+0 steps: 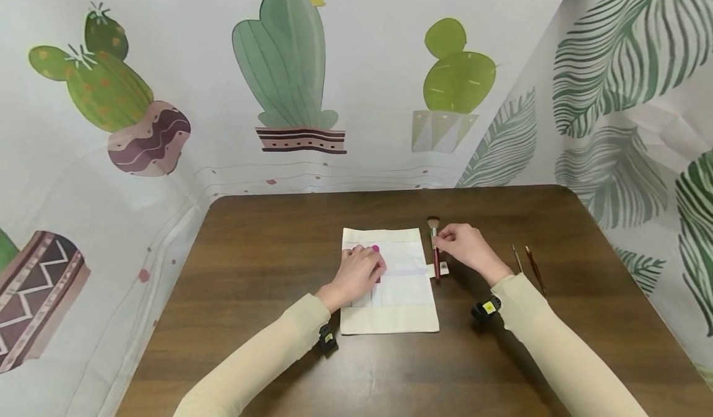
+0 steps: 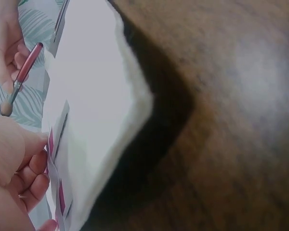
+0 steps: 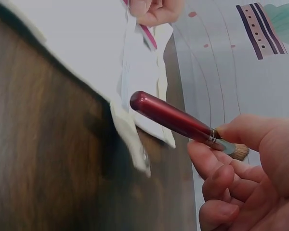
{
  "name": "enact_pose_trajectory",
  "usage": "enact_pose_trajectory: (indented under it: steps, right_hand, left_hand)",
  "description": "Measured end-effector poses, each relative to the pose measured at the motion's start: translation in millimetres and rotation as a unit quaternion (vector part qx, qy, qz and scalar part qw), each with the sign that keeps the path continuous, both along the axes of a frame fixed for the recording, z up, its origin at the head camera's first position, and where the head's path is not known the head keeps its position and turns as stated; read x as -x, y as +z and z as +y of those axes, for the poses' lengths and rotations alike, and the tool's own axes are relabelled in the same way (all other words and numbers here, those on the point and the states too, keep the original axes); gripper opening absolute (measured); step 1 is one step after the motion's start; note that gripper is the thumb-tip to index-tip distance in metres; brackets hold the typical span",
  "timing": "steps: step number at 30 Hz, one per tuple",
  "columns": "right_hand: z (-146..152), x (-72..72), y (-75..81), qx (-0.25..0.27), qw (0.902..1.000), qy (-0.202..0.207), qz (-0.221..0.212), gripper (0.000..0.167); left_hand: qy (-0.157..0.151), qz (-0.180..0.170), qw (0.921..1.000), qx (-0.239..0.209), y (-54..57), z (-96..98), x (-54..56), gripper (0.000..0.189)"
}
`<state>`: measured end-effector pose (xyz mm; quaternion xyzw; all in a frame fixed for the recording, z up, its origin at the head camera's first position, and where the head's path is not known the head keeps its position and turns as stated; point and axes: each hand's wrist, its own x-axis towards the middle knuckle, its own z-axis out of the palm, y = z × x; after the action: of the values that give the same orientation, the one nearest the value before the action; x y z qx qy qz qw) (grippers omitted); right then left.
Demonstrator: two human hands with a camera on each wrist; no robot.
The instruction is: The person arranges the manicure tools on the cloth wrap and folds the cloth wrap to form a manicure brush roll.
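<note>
A cream fabric brush roll [image 1: 409, 319] lies unfolded, with a row of pockets and a short snap tab [image 3: 135, 139] at its right side. My left hand [image 1: 358, 275] is over its left half; in the left wrist view the thumb and fingers pinch the pocket edge [image 2: 54, 168]. Bits of something pink [image 3: 148, 37] show around those fingers, mostly hidden. Just right of the roll, my right hand [image 1: 470, 245] pinches a makeup brush [image 3: 171, 115] near its metal collar. The dark red handle points toward the roll and the brown bristles [image 3: 241, 152] point away.
Two slim brushes, one with a silvery handle [image 1: 517, 258] and one reddish-brown [image 1: 535, 268], lie to the right on the brown wooden table [image 1: 267, 244]. Behind the table hangs a white cloth [image 1: 373, 95] printed with cacti and leaves.
</note>
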<state>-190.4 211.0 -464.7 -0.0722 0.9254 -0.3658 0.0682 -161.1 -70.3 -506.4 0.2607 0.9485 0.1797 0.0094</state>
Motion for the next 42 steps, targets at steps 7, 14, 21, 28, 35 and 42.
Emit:
enact_pose_trajectory:
  steps: [7, 14, 21, 28, 35, 42]
  right_hand:
    - [-16.9, 7.0, -1.6, 0.022, 0.9997, 0.007, -0.008, 0.028]
    - [-33.6, 13.3, -5.4, 0.032, 0.9994, 0.001, -0.01, 0.026]
    - [-50.3, 20.7, -8.0, 0.04, 0.999, 0.001, -0.019, 0.029]
    - [-60.7, 27.4, -9.8, 0.051, 0.9983, -0.003, -0.028, 0.03]
    - [-69.4, 31.6, -12.0, 0.058, 0.9978, -0.002, -0.031, 0.03]
    - [-79.6, 32.5, -12.8, 0.053, 0.9982, -0.002, -0.029, 0.029]
  left_hand:
    - [-0.001, 0.009, 1.0, 0.001, -3.3, -1.8, 1.1, 0.012]
    - [-0.006, 0.018, 0.9998, 0.001, -3.9, -0.9, 2.9, 0.014]
    - [-0.004, 0.008, 1.0, 0.001, -1.5, 0.5, 2.5, 0.014]
    - [-0.001, -0.002, 1.0, 0.004, -1.8, 0.5, 1.6, 0.014]
    - [-0.002, -0.002, 1.0, 0.001, -2.4, -0.9, 1.2, 0.014]
    - [-0.002, 0.0, 1.0, -0.004, -1.2, -0.4, 1.1, 0.013]
